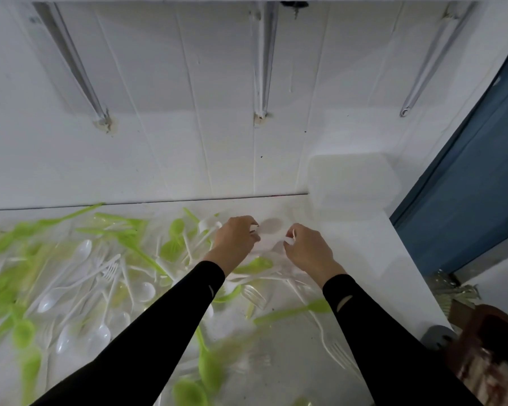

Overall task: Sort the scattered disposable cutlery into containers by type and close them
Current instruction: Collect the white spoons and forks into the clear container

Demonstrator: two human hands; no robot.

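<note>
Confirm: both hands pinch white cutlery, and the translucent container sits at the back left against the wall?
Not quite. The head view shows the container at the back right against the wall, not the back left. The rest holds: the left hand and right hand each pinch white cutlery.

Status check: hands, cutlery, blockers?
Left hand and right hand both pinching white cutlery, type lost in blur. Green-and-white cutlery pile unsorted on table. Translucent container back right, contents unclear. Nothing between hands and it.
</note>
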